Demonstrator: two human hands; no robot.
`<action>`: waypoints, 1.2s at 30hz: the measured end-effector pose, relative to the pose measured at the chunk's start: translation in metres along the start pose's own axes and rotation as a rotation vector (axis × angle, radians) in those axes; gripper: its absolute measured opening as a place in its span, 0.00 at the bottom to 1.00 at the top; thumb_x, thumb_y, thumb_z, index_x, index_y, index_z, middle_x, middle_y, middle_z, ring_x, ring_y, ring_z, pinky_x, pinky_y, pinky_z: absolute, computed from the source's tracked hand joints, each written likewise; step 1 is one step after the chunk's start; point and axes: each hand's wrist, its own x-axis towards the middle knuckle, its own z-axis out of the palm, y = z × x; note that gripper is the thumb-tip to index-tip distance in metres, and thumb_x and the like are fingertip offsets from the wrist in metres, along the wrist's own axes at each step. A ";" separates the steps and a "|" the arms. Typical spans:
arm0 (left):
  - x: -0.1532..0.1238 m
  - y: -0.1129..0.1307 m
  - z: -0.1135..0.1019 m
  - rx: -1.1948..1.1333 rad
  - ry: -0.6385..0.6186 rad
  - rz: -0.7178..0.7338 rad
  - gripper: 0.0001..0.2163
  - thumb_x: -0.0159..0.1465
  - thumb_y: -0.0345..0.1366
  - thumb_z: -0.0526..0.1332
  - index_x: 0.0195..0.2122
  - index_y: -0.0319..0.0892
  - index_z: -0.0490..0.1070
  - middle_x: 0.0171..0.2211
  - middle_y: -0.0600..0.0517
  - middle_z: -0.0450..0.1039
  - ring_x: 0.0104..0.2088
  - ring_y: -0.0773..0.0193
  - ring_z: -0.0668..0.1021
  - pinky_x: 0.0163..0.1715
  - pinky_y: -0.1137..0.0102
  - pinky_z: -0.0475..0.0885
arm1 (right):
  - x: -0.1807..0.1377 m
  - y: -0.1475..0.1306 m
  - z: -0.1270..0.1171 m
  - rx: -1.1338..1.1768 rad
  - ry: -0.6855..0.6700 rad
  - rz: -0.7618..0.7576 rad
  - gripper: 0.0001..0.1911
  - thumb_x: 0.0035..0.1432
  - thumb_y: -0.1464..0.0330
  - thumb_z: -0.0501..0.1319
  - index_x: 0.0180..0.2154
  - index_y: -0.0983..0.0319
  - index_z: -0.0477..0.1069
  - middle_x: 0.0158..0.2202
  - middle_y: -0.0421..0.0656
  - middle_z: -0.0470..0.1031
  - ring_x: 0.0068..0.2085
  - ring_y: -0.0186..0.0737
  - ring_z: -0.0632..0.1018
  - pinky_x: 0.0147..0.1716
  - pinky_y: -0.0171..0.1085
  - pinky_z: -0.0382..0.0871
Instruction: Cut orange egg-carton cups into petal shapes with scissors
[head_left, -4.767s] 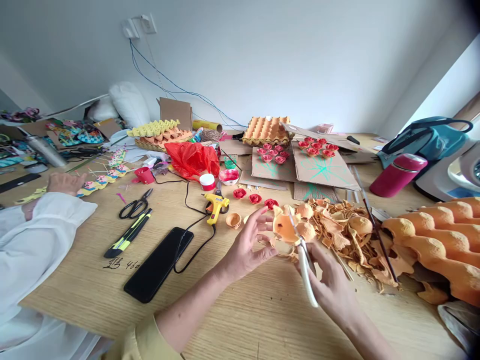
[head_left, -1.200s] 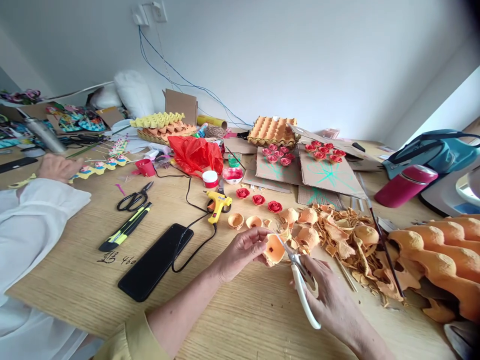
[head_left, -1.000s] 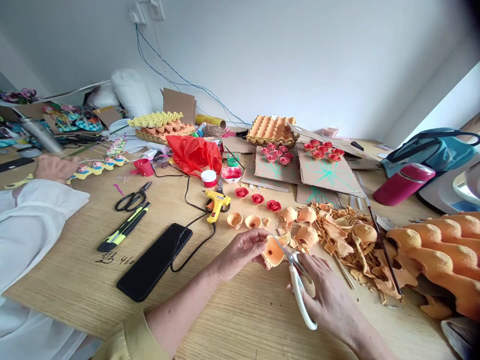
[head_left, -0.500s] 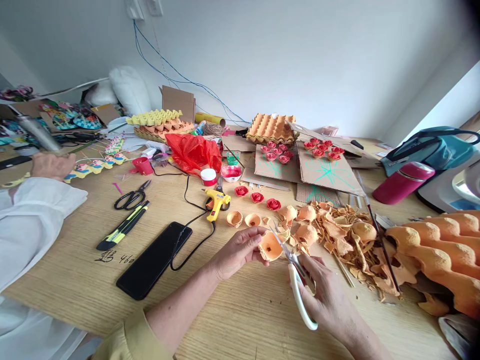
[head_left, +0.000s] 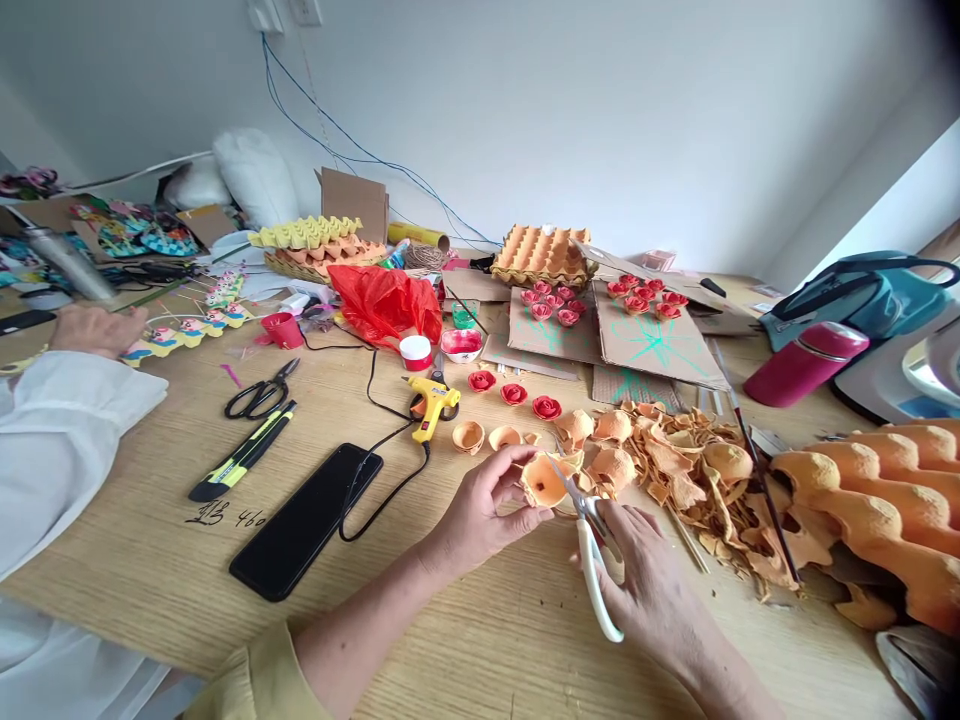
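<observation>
Between the fingers and thumb of my left hand (head_left: 491, 510) is an orange egg carton cup (head_left: 543, 482), its hollow side facing me. My right hand (head_left: 651, 580) grips white-handled scissors (head_left: 596, 580), whose blades meet the cup's right rim. Just beyond lie trimmed cups (head_left: 469, 437) and several uncut, upturned cups (head_left: 612, 468). To their right spreads a heap of torn carton scraps (head_left: 682, 470). Three red paper roses (head_left: 513, 394) sit in a row behind the cups.
A yellow glue gun (head_left: 429, 408), a black phone (head_left: 306, 520), a utility knife (head_left: 244, 452) and black scissors (head_left: 262, 390) lie to the left. A large egg tray (head_left: 877, 490) is at right. Another person's hand (head_left: 97, 330) rests far left. Cardboard sheets (head_left: 649, 345) hold more roses.
My left thumb has shifted to below the cup, and the fingers have opened wider around it. The cup has turned and risen slightly, and the scissors have moved a little with it.
</observation>
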 end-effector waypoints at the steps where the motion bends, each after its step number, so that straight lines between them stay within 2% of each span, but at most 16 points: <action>1: 0.000 0.000 0.000 0.007 0.002 0.011 0.23 0.59 0.36 0.70 0.54 0.43 0.67 0.51 0.45 0.72 0.52 0.57 0.77 0.51 0.66 0.75 | 0.000 0.001 0.001 -0.004 0.005 -0.003 0.07 0.65 0.62 0.56 0.37 0.58 0.63 0.33 0.43 0.73 0.35 0.45 0.75 0.41 0.46 0.69; 4: 0.000 0.002 0.001 0.041 -0.014 0.013 0.24 0.58 0.36 0.70 0.54 0.42 0.67 0.51 0.45 0.71 0.52 0.56 0.77 0.51 0.67 0.75 | -0.001 0.003 0.002 -0.007 0.014 -0.003 0.07 0.64 0.62 0.58 0.39 0.58 0.62 0.36 0.44 0.73 0.38 0.47 0.75 0.44 0.48 0.69; 10: -0.002 0.004 0.000 0.097 -0.033 0.026 0.24 0.57 0.36 0.71 0.54 0.43 0.69 0.50 0.46 0.71 0.50 0.59 0.77 0.51 0.69 0.75 | -0.002 0.004 0.001 -0.015 0.008 -0.015 0.06 0.63 0.64 0.58 0.37 0.58 0.60 0.34 0.42 0.71 0.37 0.46 0.74 0.43 0.48 0.67; 18: -0.001 0.003 -0.001 -0.030 -0.076 -0.018 0.24 0.58 0.34 0.70 0.55 0.44 0.68 0.52 0.47 0.72 0.53 0.58 0.77 0.53 0.68 0.74 | -0.002 -0.002 -0.004 0.056 0.018 -0.023 0.10 0.66 0.66 0.55 0.31 0.57 0.57 0.28 0.37 0.65 0.32 0.41 0.70 0.38 0.42 0.65; 27: -0.001 0.006 -0.002 -0.116 -0.052 -0.050 0.22 0.59 0.35 0.70 0.54 0.44 0.67 0.53 0.46 0.71 0.54 0.58 0.76 0.54 0.67 0.73 | 0.000 -0.006 -0.005 0.037 0.084 -0.068 0.13 0.66 0.67 0.55 0.28 0.57 0.54 0.24 0.36 0.63 0.28 0.38 0.68 0.31 0.38 0.63; 31: 0.002 0.007 -0.003 -0.189 -0.034 -0.028 0.21 0.59 0.36 0.70 0.51 0.45 0.67 0.51 0.47 0.71 0.54 0.59 0.76 0.53 0.67 0.73 | -0.001 -0.005 -0.003 0.033 0.101 -0.049 0.16 0.68 0.65 0.55 0.27 0.57 0.54 0.23 0.36 0.63 0.27 0.38 0.67 0.29 0.36 0.63; 36: 0.004 0.010 -0.003 -0.211 0.012 -0.069 0.21 0.57 0.40 0.71 0.48 0.42 0.68 0.48 0.47 0.72 0.50 0.58 0.77 0.52 0.64 0.73 | -0.002 -0.004 -0.002 0.048 0.083 -0.010 0.16 0.68 0.63 0.54 0.27 0.57 0.56 0.23 0.37 0.65 0.28 0.38 0.69 0.28 0.36 0.64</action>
